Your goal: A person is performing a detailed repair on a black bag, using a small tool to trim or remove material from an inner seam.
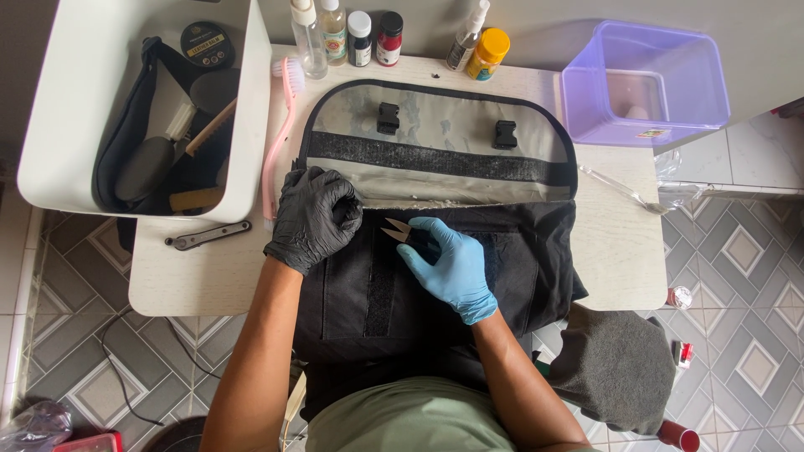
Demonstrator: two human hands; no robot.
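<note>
Left hand (pixel 314 219), black glove: fist closed on the inner edge of the black bag (pixel 435 276), pinning it to the pale worktop (pixel 201 280) just under the opened flap (pixel 435 142). Right hand (pixel 448 268), blue glove: fingers closed around small thread snips (pixel 397 230), blades parted and tips aimed at the left hand, close by. Risk, judged: a slip could nick the black glove or cut the lining; a loosened fist would let the fabric shift under the blades.
</note>
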